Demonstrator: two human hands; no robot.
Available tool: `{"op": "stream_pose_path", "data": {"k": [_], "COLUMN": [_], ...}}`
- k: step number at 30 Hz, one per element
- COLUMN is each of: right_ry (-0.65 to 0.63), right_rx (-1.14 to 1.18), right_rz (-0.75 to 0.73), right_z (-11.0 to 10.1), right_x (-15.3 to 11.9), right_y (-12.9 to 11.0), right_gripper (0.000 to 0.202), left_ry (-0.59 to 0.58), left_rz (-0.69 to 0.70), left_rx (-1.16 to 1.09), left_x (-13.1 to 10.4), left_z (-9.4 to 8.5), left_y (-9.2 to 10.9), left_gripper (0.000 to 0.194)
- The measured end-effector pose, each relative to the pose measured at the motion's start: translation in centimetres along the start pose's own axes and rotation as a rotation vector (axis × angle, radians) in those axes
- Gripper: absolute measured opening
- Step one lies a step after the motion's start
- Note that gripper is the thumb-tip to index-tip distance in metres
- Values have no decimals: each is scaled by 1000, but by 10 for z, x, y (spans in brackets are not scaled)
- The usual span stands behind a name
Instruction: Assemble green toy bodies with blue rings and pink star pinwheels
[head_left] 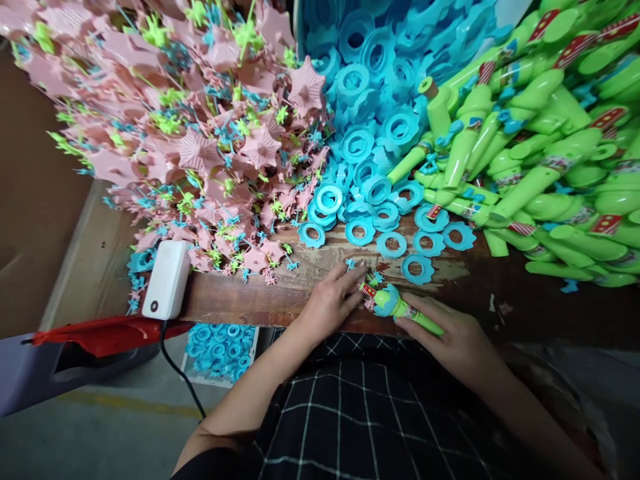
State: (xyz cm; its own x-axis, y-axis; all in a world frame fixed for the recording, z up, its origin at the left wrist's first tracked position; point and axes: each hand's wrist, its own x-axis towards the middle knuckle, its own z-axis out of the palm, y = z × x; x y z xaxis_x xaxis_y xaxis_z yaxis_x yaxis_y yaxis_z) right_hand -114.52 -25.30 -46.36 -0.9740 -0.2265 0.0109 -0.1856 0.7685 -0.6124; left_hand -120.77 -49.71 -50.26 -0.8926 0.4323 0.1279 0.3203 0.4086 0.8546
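Observation:
My right hand (453, 337) is closed around the handle of a green plastic toy wand (407, 312), which lies tilted over the front of the wooden bench. Around the wand's head sits a blue scalloped ring (386, 300), and a red dotted tab (369, 290) sticks out towards my left hand. My left hand (330, 300) has its fingers bent together at that tab, beside a few small blue, green and pink plastic figures (375, 277). What its fingertips pinch is hidden. Loose blue rings (417, 268) lie just beyond both hands.
A tall heap of pink star-shaped pieces (200, 153) with small figures rises at the left. Blue rings (357, 143) pile up in the middle, green wands (530, 173) at the right. A white power bank (167, 280) with a cable sits at the bench's left edge, above a bin of rings (220, 353).

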Motion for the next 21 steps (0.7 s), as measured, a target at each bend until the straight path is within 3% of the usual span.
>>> {"op": "stream_pose_path", "data": {"k": [5, 10, 15, 18, 21], "right_ry": [-52, -167, -223, -265, -333], "right_rx": [-167, -643, -850, -788, -425], "right_rz": [-102, -160, -176, -93, 21], "right_z": [-15, -39, -35, -29, -44], "right_x": [11, 34, 56, 58, 39], "right_y": [-16, -69, -113, -111, -71], "right_gripper": [37, 33, 27, 28, 24], "left_ry": [-4, -13, -24, -24, -61], "left_rz": [21, 40, 63, 77, 110], "left_rx": [19, 54, 70, 53, -11], "left_x": [0, 0, 2, 3, 1], "left_z": [0, 0, 0, -2, -7], "left_y": [-3, -7, -9, -9, -5], "left_gripper": [41, 42, 40, 42, 55]}}
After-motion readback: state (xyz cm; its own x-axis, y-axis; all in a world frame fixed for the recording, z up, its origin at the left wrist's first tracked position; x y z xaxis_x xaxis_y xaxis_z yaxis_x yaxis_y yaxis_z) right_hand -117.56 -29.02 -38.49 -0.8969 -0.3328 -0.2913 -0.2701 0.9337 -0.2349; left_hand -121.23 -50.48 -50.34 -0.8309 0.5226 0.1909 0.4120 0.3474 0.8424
